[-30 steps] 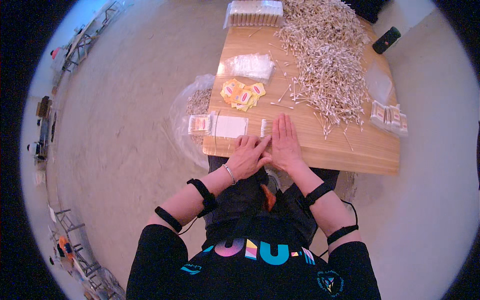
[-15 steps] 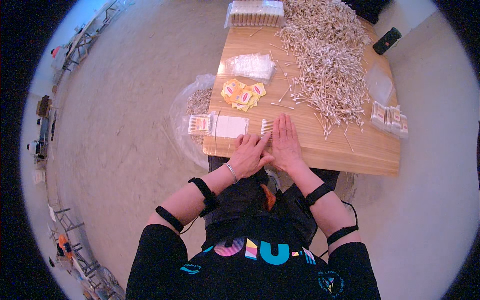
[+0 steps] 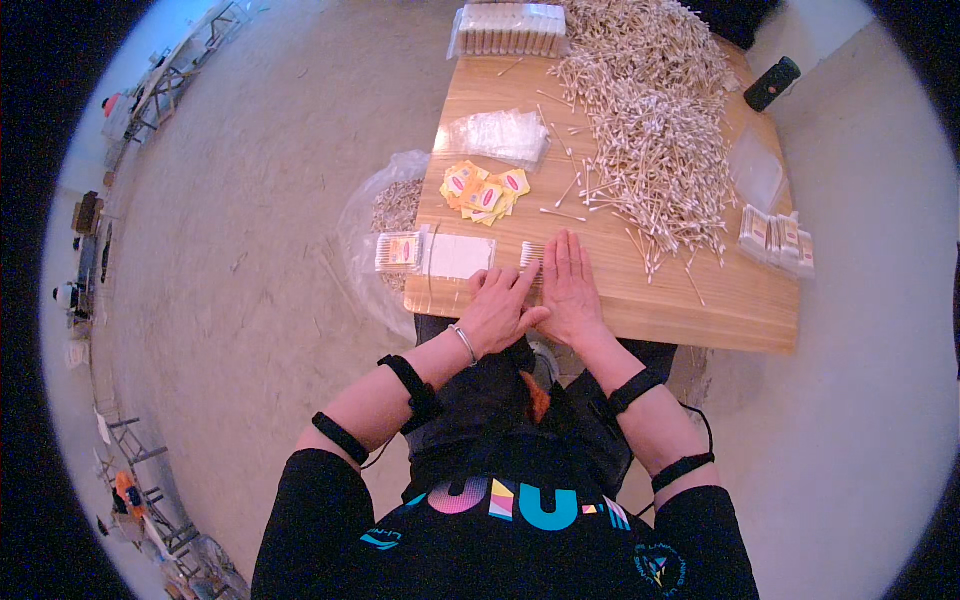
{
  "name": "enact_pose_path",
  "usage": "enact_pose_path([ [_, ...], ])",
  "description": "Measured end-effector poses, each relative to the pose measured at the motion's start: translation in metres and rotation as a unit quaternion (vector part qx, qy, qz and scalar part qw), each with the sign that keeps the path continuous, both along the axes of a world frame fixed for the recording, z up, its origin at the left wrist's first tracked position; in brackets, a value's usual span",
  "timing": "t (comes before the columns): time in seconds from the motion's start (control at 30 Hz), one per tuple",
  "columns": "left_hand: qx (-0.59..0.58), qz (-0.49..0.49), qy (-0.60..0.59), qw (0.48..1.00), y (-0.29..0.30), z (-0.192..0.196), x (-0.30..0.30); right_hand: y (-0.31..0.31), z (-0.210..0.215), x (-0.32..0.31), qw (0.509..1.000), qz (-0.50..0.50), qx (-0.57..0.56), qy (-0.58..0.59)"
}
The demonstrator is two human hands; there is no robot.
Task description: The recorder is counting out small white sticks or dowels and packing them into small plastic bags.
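My right hand (image 3: 573,300) lies flat near the table's front edge, fingers stretched out together, its left side against a short row of cotton swabs (image 3: 529,252). The left hand (image 3: 497,308) rests palm down beside it, fingers apart and slightly bent. Its index fingertip reaches the lower part of that row, and its thumb meets the right hand. Both hands hide part of the swabs. Left of the row lies a white rectangular sheet or stack (image 3: 462,256), next to a clear packet of swabs (image 3: 399,250) with an orange-and-white label.
A large heap of loose swabs (image 3: 660,140) covers the table's right and far side. Yellow cards (image 3: 487,196) and clear bags (image 3: 505,136) lie at the left. Filled packs (image 3: 510,30) stand far back, others (image 3: 775,240) at right. A black cylinder (image 3: 772,84) stands by the wall.
Both hands keep nearly the same place and pose beside the swabs. The whole view shifts very slightly; nothing is visibly picked up or let go.
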State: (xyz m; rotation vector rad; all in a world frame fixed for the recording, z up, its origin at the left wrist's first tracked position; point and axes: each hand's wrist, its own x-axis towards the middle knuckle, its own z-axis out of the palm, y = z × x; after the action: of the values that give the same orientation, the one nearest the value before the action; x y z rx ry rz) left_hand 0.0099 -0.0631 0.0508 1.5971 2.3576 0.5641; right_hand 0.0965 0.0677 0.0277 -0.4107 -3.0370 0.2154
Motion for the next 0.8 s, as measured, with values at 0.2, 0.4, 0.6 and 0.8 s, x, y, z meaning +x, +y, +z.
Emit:
enact_pose_path([
  [0.2,0.004,-0.002,-0.005,1.000,0.000,0.001,-0.001,0.001,0.000,0.001,0.999,0.004,-0.029,0.017],
  [0.4,-0.021,0.026,-0.038,0.999,0.009,0.002,-0.003,0.000,-0.004,-0.001,1.000,-0.006,-0.001,0.007],
  [0.6,-0.005,0.016,-0.023,1.000,0.007,0.003,-0.003,0.000,0.001,-0.001,1.000,-0.010,-0.022,-0.015],
  [0.8,-0.022,0.027,-0.042,0.999,0.011,0.006,-0.005,-0.001,-0.004,-0.002,1.000,-0.015,-0.011,-0.009],
])
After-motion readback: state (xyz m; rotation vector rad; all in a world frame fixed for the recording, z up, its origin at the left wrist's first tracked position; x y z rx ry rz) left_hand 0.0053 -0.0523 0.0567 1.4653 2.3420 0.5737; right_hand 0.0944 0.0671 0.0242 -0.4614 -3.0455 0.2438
